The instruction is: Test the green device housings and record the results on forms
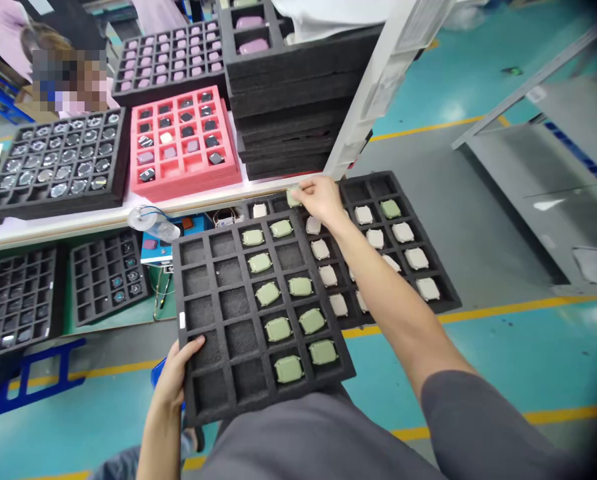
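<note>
My left hand [173, 373] grips the left edge of a black foam tray [265, 400], thumb on top. Pale green watch-case-shaped pieces [279, 329] fill most of its two right columns; one pocket there and the two left columns hold nothing. My right hand [322, 200] pinches a green watch case [293, 196] over the back row of a second black foam tray [441, 273]. That tray lies partly under the first and holds beige cases [416, 258] and a green case [391, 209]. My right forearm hides some of its pockets.
On the white bench behind stand a pink foam tray [193, 180], a black tray of round clear-topped parts [118, 160] and a tall stack of black trays [288, 120]. A white post [373, 93] rises beside the stack. More trays [85, 293] sit below; a person's head shows upper left.
</note>
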{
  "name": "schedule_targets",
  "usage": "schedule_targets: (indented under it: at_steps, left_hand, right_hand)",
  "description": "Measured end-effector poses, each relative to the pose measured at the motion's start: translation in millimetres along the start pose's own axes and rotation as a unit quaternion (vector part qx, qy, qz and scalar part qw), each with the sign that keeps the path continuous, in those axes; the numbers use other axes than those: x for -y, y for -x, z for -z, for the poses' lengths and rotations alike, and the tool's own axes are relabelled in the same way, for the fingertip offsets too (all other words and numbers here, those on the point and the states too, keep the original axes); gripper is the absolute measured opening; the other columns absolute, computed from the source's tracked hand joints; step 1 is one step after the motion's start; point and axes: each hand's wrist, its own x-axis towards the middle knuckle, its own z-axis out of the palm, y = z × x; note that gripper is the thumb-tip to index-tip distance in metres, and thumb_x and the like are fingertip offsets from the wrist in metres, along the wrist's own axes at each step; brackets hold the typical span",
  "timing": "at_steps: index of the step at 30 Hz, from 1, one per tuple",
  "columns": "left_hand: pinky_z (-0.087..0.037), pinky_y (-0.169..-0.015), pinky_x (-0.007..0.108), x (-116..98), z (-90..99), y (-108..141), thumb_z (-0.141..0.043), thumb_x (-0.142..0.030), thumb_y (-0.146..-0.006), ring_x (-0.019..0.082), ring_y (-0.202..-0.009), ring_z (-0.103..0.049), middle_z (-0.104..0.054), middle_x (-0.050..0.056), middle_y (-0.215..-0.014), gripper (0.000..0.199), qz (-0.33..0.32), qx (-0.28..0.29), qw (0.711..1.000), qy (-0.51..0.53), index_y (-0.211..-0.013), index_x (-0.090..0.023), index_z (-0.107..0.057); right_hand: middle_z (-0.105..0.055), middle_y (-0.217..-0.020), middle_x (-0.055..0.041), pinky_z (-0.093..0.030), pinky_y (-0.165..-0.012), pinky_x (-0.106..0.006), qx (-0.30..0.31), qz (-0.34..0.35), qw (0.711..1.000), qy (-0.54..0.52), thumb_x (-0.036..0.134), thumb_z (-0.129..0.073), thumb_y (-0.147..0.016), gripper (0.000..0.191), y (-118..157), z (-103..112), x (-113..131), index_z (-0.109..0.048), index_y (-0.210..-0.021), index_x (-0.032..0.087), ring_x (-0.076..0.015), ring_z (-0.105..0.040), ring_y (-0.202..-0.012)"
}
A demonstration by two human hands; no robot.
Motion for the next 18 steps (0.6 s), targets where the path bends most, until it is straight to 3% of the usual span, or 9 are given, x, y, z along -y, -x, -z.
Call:
schedule_targets:
  at_steps: [3, 7, 9, 13, 16, 18]
  left_hand:
    - [-0.065, -0.071, 0.038, 0, 1.1, 5, -0.082, -0.022, -0.064, 0.031, -0.08, -0.077, -0.079, 0.013, -0.092, 0.046, -0.001, -0.008, 1.0, 0.003, -0.107, -0.011, -0.068]
    - [-0.065, -0.071, 0.037, 2, 3.2, 7, -0.086, -0.026, -0.06, 0.03, -0.082, -0.077, -0.079, 0.011, -0.094, 0.055, 0.001, -0.009, 1.0, 0.012, -0.11, -0.012, -0.067]
    - [-0.064, -0.071, 0.035, 2, 2.8, 8, -0.087, -0.027, -0.057, 0.03, -0.082, -0.077, -0.079, 0.01, -0.094, 0.057, 0.001, -0.004, 1.0, 0.01, -0.109, -0.013, -0.067]
    - [-0.063, -0.067, 0.031, 2, 0.2, 9, -0.087, -0.028, -0.056, 0.027, -0.077, -0.076, -0.078, 0.008, -0.086, 0.054, -0.005, 0.007, 1.0, 0.002, -0.103, -0.012, -0.068]
    - [-0.063, -0.062, 0.03, 3, -1.8, 10, -0.088, -0.028, -0.054, 0.025, -0.071, -0.075, -0.078, 0.006, -0.082, 0.054, -0.004, -0.004, 1.0, 0.01, -0.101, -0.014, -0.068]
    - [-0.063, -0.061, 0.031, 4, -2.4, 11, -0.088, -0.027, -0.051, 0.024, -0.067, -0.074, -0.077, 0.005, -0.08, 0.055, -0.005, -0.017, 1.0, 0.018, -0.1, -0.015, -0.067]
  right_hand:
    - [-0.078, -0.095, -0.0063, -0.053, -0.089, -0.032, 0.046, -0.014, 0.997, 0.058, 0.032, -0.077, -0.077, 0.027, -33, -31, -14, -0.076, -0.098, 0.016, -0.0206, -0.072, -0.092]
    - [-0.078, -0.097, -0.005, -0.054, -0.092, -0.037, 0.065, -0.002, 0.988, 0.138, 0.037, -0.076, -0.077, 0.023, -26, -39, -10, -0.078, -0.095, 0.022, -0.0245, -0.072, -0.098]
    - [-0.077, -0.102, -0.0057, -0.053, -0.095, -0.041, 0.041, 0.015, 0.986, 0.162, 0.036, -0.073, -0.081, 0.024, -14, -29, -4, -0.077, -0.099, 0.023, -0.0268, -0.07, -0.102]
    - [-0.075, -0.109, -0.0076, -0.051, -0.098, -0.042, -0.016, 0.119, 0.984, 0.131, 0.035, -0.06, -0.091, 0.03, 29, -5, 13, -0.071, -0.115, 0.019, -0.024, -0.069, -0.099]
    - [-0.075, -0.103, -0.0039, -0.053, -0.088, -0.035, 0.036, 0.172, 0.98, 0.096, 0.036, -0.058, -0.093, 0.025, 70, 1, 24, -0.072, -0.109, 0.022, -0.0197, -0.069, -0.089]
    - [-0.075, -0.101, -0.002, -0.052, -0.085, -0.033, 0.047, 0.175, 0.979, 0.097, 0.033, -0.06, -0.091, 0.021, 82, 2, 23, -0.073, -0.105, 0.023, -0.0187, -0.069, -0.086]
